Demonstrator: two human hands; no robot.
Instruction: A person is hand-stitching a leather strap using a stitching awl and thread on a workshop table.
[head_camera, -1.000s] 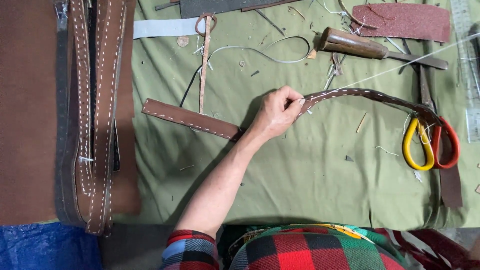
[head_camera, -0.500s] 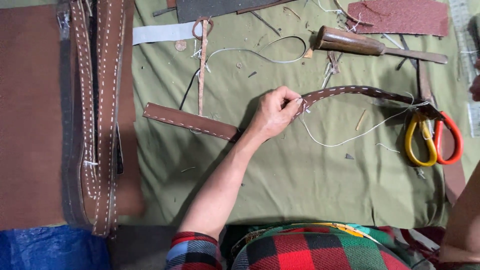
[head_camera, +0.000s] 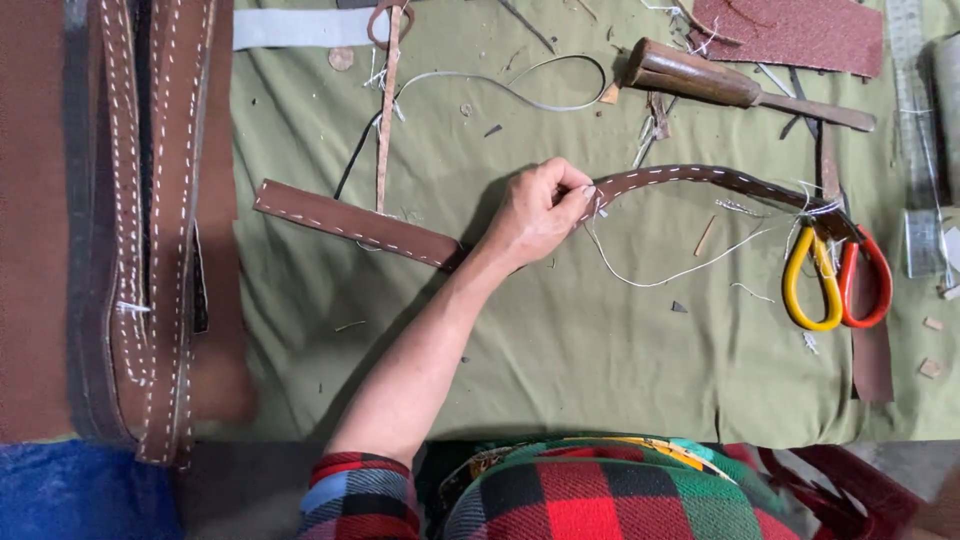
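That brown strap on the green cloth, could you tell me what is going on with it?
The person's left hand pinches one end of a stitched brown leather strap lying on the green cloth. A loose white thread trails from the pinched end. Scissors with yellow and red handles lie at the strap's far end. The right hand is out of view.

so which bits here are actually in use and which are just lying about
In use:
left hand
brown stitched strap, pinched at its end
white thread trailing from it

Lying about:
scissors
wooden-handled tool
flat stitched strip
sandpaper sheet
stacked belts
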